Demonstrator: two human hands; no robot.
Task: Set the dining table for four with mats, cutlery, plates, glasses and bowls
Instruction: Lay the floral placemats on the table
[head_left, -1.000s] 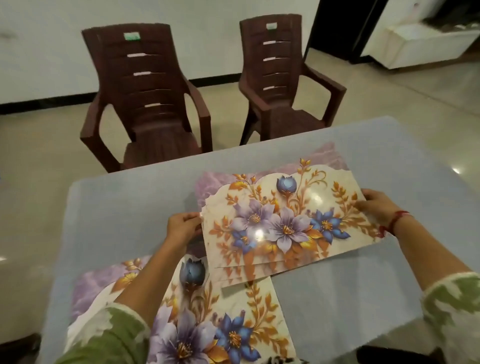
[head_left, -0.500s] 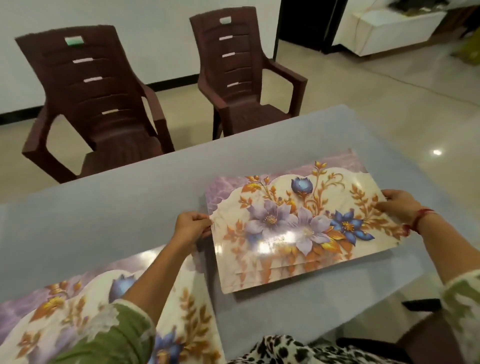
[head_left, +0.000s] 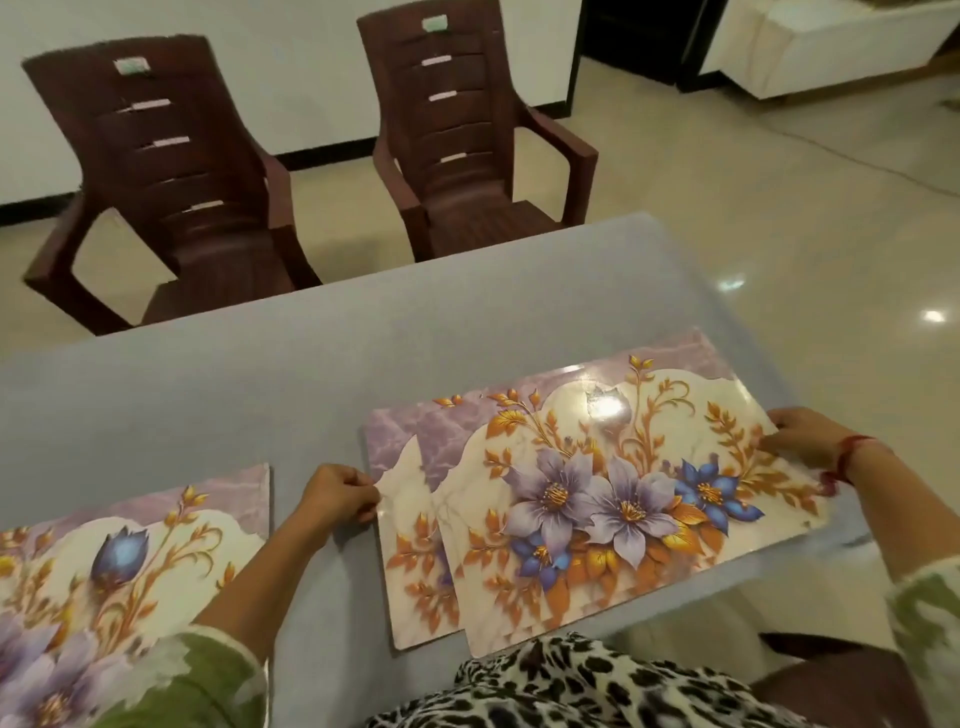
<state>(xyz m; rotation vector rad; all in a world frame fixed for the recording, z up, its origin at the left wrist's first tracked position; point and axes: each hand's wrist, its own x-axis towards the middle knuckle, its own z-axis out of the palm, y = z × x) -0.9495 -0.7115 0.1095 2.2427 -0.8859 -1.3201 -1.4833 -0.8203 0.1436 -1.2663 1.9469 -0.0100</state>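
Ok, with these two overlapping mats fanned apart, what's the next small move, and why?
Probably slide the upper mat clear with the right hand while the left hand holds the lower mat down. The two overlap, offset, each hand pinching a different one's edge; a third mat lies to the left, so this spot likely takes one.

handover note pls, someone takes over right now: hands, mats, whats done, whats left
Left hand pinches the left edge of the under mat.
Right hand grips the right edge of the top mat.
Those two mats overlap, fanned apart, at the near right of the table.
Done: one laid mat lies flat at the near left.
Left: separate and place the held mats; the far side by the two chairs has none. No cutlery, plates, glasses or bowls are in view.
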